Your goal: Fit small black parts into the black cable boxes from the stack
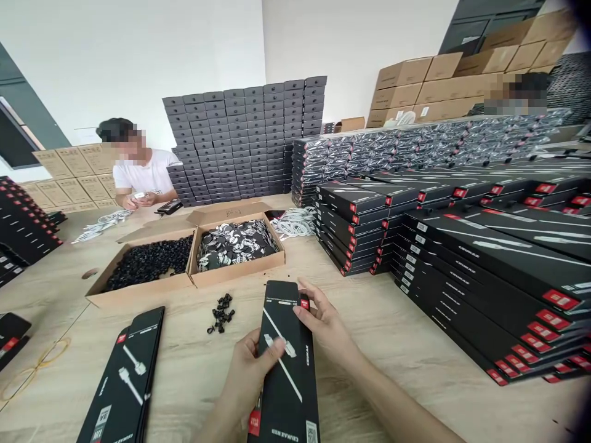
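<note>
A flat black cable box (289, 381) printed with white cable plugs lies between my hands above the table. My left hand (253, 363) grips its left side, thumb across the printed front. At the upper right edge my right hand (325, 323) is closed on the box by a red corner label, with the thumb on the front. Just left of the box, a small heap of black plastic pieces (221, 315) lies on the wood. More flat black boxes (124, 375) are stacked to the left of my left hand.
Two open cartons hold black plastic pieces (150, 261) and black-and-white tags (237, 243). Tall stacks of black boxes (471, 289) line the right side. White cables (298, 223) lie behind the cartons. Across the table sits a person (145, 172); another is partly visible at the back right.
</note>
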Demonstrator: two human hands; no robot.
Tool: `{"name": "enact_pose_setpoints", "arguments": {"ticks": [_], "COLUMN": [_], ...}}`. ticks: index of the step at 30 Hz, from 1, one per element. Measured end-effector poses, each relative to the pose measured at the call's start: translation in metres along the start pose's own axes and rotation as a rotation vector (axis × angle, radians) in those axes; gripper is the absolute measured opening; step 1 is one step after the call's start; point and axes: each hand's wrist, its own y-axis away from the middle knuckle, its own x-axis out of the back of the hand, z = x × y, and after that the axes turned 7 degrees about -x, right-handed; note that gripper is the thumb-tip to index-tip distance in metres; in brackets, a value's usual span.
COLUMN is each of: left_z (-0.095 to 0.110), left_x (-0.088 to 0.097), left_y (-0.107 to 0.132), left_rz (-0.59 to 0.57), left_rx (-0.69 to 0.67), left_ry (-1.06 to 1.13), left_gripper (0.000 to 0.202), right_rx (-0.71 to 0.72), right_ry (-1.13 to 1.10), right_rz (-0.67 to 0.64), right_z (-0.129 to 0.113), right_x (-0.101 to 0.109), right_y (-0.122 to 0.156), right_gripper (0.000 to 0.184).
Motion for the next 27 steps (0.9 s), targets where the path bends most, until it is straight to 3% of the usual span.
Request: {"name": "enact_pose_setpoints", "arguments": {"ticks": [2,4,6,8,10,14,16,22,25,27], "left_z": [-0.002,-0.002,-0.002,-0.002,-0.003,-0.002,0.000,0.006,0.009,0.010], "left_x": [-0.001,-0.001,-0.001,0.000,0.004,0.016,0.020,0.018,0.017,0.017], "left_y": [-0.001,-0.002,-0.002,-0.004,-0.006,-0.011,-0.014,-0.015,-0.011,-0.007], "left_rz": [0.074,0.160,0.231,0.265,0.295,0.477,0.536,0.487,0.405,0.357], "left_rx": [-0.037,-0.108,-0.185,-0.243,-0.268,-0.308,-0.344,-0.326,-0.318,-0.265], "left_ry": [0.019,0.031,0.014,-0.011,-0.017,0.015,0.044,0.084,0.051,0.094], "left_gripper": [0.044,0.042,0.038,0.035,0.033,0.037,0.038,0.041,0.057,0.064], "right_rx": [-0.100,-0.187,-0.157,-0.057,-0.021,-0.175,-0.189,0.006,0.312,0.523], "right_ry": [-0.022,0.048,0.185,0.283,0.264,0.174,0.215,0.416,0.730,0.935], "right_rz": [-0.075,-0.194,-0.228,-0.159,-0.161,-0.456,-0.476,-0.341,-0.272,-0.317], "right_z": [0.004,0.006,0.006,0.008,0.011,0.024,0.027,0.010,0.004,0.003], "right_x": [-0.002,-0.005,-0.010,-0.014,-0.017,-0.020,-0.023,-0.023,-0.021,-0.021], "right_y": [0.001,0.004,0.008,0.011,0.014,0.023,0.027,0.037,0.048,0.057], "right_gripper": [0.059,0.041,0.033,0.032,0.030,0.032,0.033,0.035,0.044,0.050]}}
